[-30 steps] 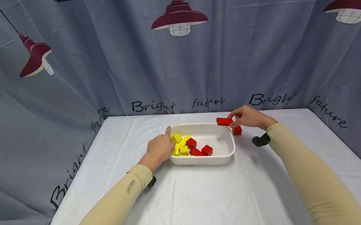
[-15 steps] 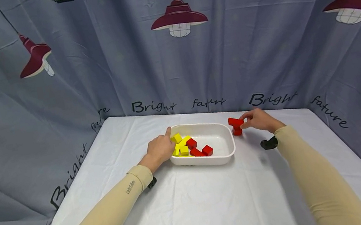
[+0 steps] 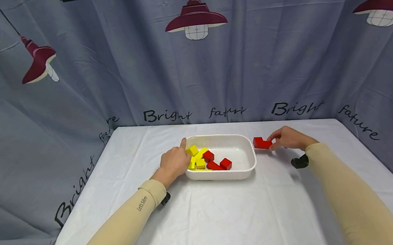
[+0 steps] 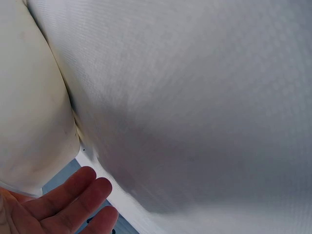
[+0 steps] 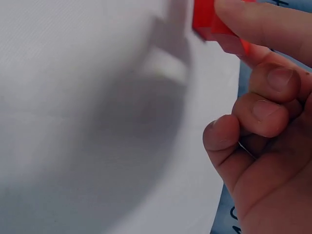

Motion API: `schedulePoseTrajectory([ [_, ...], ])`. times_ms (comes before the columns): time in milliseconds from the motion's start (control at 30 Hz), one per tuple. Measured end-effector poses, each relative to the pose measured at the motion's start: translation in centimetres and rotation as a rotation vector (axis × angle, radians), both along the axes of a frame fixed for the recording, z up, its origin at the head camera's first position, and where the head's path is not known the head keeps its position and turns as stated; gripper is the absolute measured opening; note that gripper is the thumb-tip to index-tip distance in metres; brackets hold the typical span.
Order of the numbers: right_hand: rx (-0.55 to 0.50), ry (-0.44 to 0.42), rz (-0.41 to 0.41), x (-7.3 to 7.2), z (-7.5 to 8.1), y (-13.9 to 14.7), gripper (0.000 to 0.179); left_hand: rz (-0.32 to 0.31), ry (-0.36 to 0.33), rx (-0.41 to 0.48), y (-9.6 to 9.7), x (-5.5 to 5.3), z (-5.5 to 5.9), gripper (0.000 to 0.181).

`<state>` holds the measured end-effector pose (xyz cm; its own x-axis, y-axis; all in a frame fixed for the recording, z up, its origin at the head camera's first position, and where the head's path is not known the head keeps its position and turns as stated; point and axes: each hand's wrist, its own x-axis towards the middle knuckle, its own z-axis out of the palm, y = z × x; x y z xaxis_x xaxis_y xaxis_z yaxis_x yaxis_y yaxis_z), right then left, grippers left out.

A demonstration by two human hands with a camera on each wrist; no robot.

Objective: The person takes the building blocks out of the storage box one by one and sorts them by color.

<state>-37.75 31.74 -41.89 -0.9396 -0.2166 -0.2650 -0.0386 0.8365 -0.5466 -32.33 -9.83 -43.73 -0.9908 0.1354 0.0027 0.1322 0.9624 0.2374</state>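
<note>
At the left end of a white rectangular tray (image 3: 242, 172), my left hand (image 3: 174, 162) holds the rim, one finger along the far left corner. Three fingers (image 4: 80, 202) of that hand stretch out beside the tray's wall in the left wrist view. To the right of the tray, my right hand (image 3: 287, 138) pinches a long red block (image 3: 266, 145) between thumb and finger, low over the table. The block overlaps a red cube (image 3: 258, 140) in the head view. In the right wrist view the pinched red block (image 5: 204, 19) shows at the top, the other fingers curled below.
Several yellow blocks (image 3: 200, 163) lie at the tray's left side, with red blocks (image 3: 226, 164) toward its middle. A white cloth covers the table (image 3: 230, 223). Grey-blue curtains (image 3: 143, 75) printed with lamps and lettering hang around its back and sides.
My right hand has carried the long red block from over the tray's far right corner rightward and down beside the red cube. My left hand and the tray have stayed in place.
</note>
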Motion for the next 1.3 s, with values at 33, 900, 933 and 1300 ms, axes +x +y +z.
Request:
schedulePoseTrajectory([
  [33, 0.006, -0.009, 0.01, 0.0, -0.2, 0.1, 0.042, 0.001, -0.001, 0.001, 0.0, 0.0, 0.0, 0.064],
  [900, 0.122, 0.091, -0.037, -1.1, -1.4, -1.4, 0.041, 0.005, -0.027, -0.001, 0.0, 0.0, 0.2, 0.065],
  [933, 0.121, 0.089, -0.042, -1.1, -1.3, -1.3, 0.042, 0.005, -0.028, 0.002, 0.1, 0.0, 0.3, 0.065],
  [1300, 0.141, 0.051, -0.082, -0.6, -1.3, 0.0, 0.041, 0.007, -0.029, 0.013, 0.0, 0.1, 0.4, 0.064],
])
